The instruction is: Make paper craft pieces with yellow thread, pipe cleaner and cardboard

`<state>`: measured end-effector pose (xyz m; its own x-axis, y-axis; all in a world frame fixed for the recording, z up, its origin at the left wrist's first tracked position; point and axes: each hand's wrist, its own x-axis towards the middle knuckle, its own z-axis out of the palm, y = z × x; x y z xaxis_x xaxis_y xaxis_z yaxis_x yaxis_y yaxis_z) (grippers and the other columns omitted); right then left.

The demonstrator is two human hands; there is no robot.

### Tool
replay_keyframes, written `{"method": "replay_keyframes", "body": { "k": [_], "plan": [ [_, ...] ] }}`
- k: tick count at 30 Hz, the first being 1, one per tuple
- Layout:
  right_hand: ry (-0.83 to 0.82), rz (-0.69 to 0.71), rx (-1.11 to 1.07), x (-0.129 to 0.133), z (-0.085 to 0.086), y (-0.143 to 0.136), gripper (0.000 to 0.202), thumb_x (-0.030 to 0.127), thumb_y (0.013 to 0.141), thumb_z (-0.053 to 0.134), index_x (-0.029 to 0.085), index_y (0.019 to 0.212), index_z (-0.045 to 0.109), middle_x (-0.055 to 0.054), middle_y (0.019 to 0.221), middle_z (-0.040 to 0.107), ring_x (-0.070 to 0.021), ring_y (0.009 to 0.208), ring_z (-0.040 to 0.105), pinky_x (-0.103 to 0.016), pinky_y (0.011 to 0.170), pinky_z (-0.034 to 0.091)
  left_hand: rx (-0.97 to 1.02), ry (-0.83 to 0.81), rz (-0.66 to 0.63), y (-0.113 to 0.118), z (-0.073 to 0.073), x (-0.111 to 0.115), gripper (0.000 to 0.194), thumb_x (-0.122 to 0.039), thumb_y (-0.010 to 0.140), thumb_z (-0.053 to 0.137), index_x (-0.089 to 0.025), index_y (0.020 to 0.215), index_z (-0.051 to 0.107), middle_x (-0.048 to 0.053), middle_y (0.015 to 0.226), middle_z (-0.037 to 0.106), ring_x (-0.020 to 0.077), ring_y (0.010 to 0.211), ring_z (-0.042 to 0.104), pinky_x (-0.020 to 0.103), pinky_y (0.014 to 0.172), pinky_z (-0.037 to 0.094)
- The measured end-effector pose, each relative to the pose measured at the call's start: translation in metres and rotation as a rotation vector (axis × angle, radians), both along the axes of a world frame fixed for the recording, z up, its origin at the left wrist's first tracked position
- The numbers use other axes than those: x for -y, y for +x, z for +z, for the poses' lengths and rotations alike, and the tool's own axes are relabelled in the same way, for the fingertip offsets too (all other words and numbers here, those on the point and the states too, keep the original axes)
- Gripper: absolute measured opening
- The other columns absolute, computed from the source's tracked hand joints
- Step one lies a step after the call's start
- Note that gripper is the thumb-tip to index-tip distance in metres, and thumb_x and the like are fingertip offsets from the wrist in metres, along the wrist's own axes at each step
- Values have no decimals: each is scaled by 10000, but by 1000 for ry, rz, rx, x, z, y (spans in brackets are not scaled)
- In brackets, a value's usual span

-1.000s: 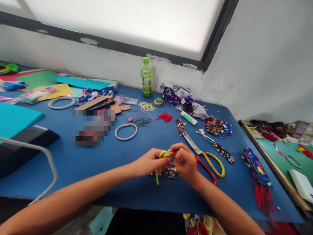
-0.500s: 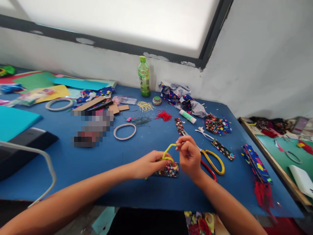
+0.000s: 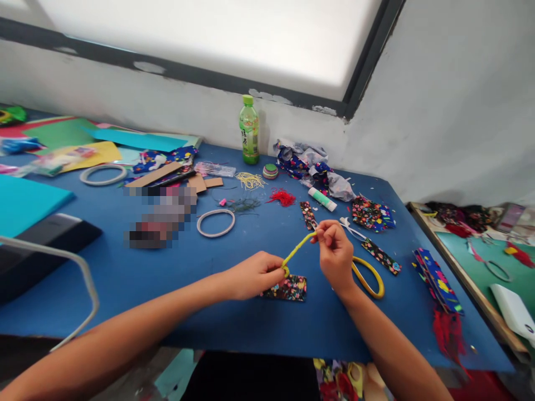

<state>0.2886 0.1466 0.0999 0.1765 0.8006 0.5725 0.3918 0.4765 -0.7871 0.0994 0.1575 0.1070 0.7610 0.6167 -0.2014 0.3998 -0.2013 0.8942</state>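
A yellow-green cord [image 3: 299, 248] runs taut between my two hands. My left hand [image 3: 256, 275] pinches its lower end, where a small loop shows at the fingertips. Under and beside those fingers a dark floral fabric piece [image 3: 293, 288] lies on the table; part of it is hidden by the hand. Up and to the right, my right hand [image 3: 334, 250] is closed on the other end of the cord. Scissors with a yellow handle [image 3: 370, 277] lie behind the right hand and forearm, which cover much of them.
On the blue table [image 3: 234, 328] lie a white ring [image 3: 215, 223], red threads [image 3: 282, 197], a glue stick [image 3: 322, 199] and floral strips [image 3: 381, 256]. A green bottle [image 3: 249, 131] stands by the wall. A folded blue floral piece [image 3: 438, 281] with a red tassel is at right.
My right hand has moved up and right, away from the left. The cord, loosely curved before, is now stretched straight, and its loop at my left fingers is smaller.
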Motion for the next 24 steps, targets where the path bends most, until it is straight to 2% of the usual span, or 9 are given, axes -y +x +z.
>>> {"method": "replay_keyframes", "body": {
  "k": [3, 4, 6, 8, 10, 14, 18, 21, 24],
  "plan": [
    [104, -80, 363, 1, 3, 5, 149, 92, 860, 449, 218, 808, 506, -57, 942, 584, -192, 906, 591, -381, 823, 490, -54, 65, 11, 0, 1, 2, 235, -272, 787, 378, -168, 589, 451, -45, 537, 404, 100, 520, 370, 216, 494, 257],
    [172, -81, 524, 3, 4, 7, 195, 66, 848, 441, 221, 913, 541, -76, 1019, 605, -218, 1028, 572, -421, 910, 447, -77, 90, 17, 0, 0, 2, 236, -270, 784, 377, -170, 582, 447, -43, 531, 411, 104, 518, 377, 220, 494, 254],
    [306, 48, 804, 6, 8, 7, 348, 40, 829, 433, 229, 1103, 537, -91, 1180, 607, -237, 1196, 503, -451, 1012, 370, -120, 145, 32, 0, -2, 1, 245, -267, 783, 369, -173, 570, 443, -36, 523, 433, 111, 515, 393, 228, 504, 258],
    [335, 265, 929, 10, 9, 5, 403, 55, 832, 442, 211, 1199, 501, -95, 1238, 605, -226, 1217, 503, -425, 1024, 378, -135, 195, 62, -1, -5, -1, 246, -257, 788, 355, -172, 581, 457, -30, 538, 467, 117, 524, 418, 233, 526, 274],
    [240, 409, 908, 11, 7, 0, 349, 103, 867, 455, 170, 1206, 499, -115, 1181, 640, -208, 1128, 569, -374, 961, 448, -134, 223, 78, -2, -7, -3, 244, -247, 795, 349, -168, 607, 483, -23, 568, 496, 123, 546, 440, 236, 543, 283],
    [74, 475, 714, 9, -1, -6, 173, 185, 934, 447, 166, 1041, 582, -81, 887, 682, -158, 820, 637, -267, 735, 525, -114, 183, 50, -3, -6, -5, 270, -291, 836, 368, -158, 677, 541, -27, 597, 498, 122, 564, 434, 230, 533, 278],
    [36, 381, 584, 7, -2, -4, 134, 213, 933, 468, 193, 938, 600, -37, 794, 639, -138, 727, 610, -239, 666, 497, 5, 197, 125, -3, 1, -4, 322, -379, 890, 361, -148, 840, 580, -35, 627, 482, 113, 568, 416, 217, 526, 294],
    [14, 284, 600, 8, 1, -2, 111, 238, 924, 492, 197, 923, 595, -21, 755, 608, -133, 669, 584, -231, 628, 469, 86, 242, 168, -5, 3, -6, 321, -366, 908, 362, -150, 877, 597, -31, 643, 491, 113, 596, 427, 213, 551, 314],
    [13, 242, 608, 10, 2, -3, 113, 258, 927, 489, 200, 919, 587, -16, 742, 614, -126, 618, 564, -226, 598, 447, 150, 259, 197, -6, 1, -9, 307, -359, 899, 407, -148, 897, 630, -8, 707, 544, 124, 660, 461, 217, 595, 343]
  ]
}}
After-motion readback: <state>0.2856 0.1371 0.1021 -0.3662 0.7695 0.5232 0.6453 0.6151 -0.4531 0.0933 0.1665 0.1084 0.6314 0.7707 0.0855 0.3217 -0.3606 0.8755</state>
